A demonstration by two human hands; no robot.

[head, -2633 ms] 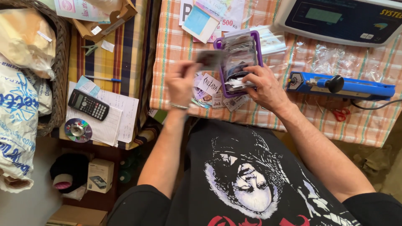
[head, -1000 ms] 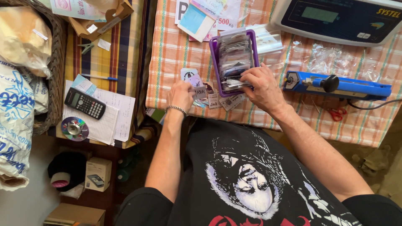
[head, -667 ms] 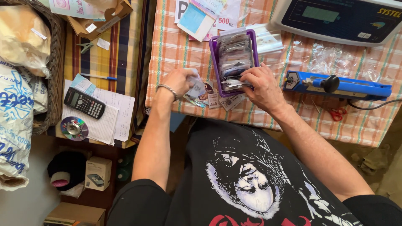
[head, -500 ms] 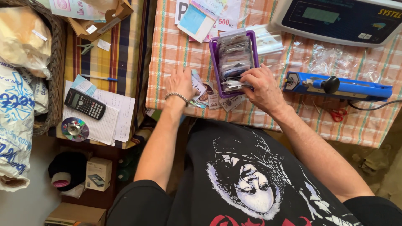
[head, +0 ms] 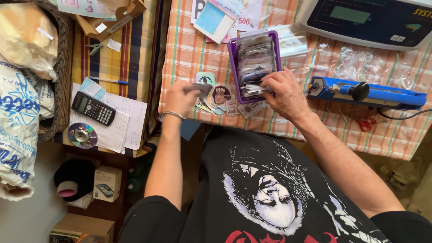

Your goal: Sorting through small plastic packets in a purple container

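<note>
Left hand fingers pinched on a small sticker; right hand fingers curled into purple tray packets.

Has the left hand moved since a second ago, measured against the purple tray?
Yes. The left hand has shifted away from the purple tray, leftward toward the tablecloth's edge, above the loose stickers.

1 purple tray, 1 calculator
</note>
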